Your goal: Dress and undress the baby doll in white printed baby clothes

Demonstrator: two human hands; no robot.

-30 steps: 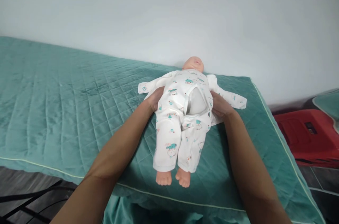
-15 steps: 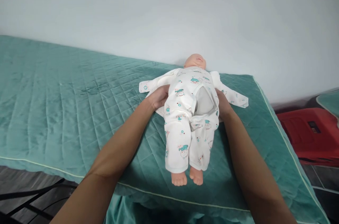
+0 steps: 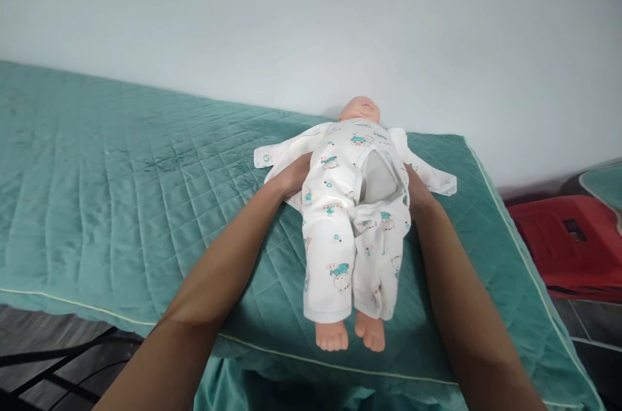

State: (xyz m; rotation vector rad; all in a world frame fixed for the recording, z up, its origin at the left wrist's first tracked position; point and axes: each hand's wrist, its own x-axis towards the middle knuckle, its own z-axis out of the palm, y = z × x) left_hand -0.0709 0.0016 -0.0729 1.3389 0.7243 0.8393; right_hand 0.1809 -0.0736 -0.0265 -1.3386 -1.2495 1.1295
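A baby doll (image 3: 331, 216) in a white printed outfit lies on its back, head away from me and bare feet towards me. An opening in the outfit's front shows a smooth, pale torso (image 3: 376, 179). My left hand (image 3: 295, 176) holds the doll at its left-side edge in view, fingers tucked out of sight behind the torso. On the opposite side, my right hand (image 3: 416, 189) is against the torso, fingers likewise hidden behind it. A white garment (image 3: 286, 148) with both sleeves spread outwards lies beneath the doll.
A green quilted cover (image 3: 121, 203) with pale piping spreads over the bed, which meets a plain wall (image 3: 272, 22). Beyond its right edge stands a red plastic seat or stool (image 3: 568, 239). Black metal bars (image 3: 63, 352) show at lower left.
The doll's legs and feet have shifted slightly towards me and to the right. My right hand has moved a little to the right, while my left hand has hardly moved.
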